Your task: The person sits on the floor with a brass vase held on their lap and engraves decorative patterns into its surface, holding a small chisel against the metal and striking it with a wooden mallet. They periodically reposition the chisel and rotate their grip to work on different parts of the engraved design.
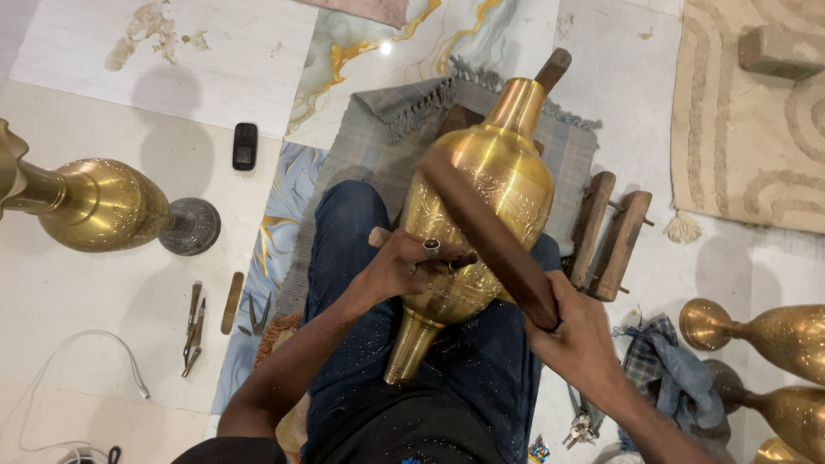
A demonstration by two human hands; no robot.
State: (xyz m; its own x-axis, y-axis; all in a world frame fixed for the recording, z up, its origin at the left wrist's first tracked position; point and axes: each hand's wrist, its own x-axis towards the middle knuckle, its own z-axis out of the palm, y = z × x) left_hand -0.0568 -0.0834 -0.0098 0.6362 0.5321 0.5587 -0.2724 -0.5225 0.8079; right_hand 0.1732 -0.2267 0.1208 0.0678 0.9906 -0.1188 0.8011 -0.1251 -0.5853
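While the brass vase (481, 215) lies across the person's lap on its side, the left hand (411, 265) presses against its engraved belly, fingers pinching a small tool (too small to identify). Clenched around a dark wooden stick (490, 236), the right hand (577, 331) holds it slanted over the vase. Pliers (193, 329) lie on the floor to the left.

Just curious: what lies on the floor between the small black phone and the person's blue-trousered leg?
In the head view, only a marbled blue-and-gold mat lies between the black phone and the leg.
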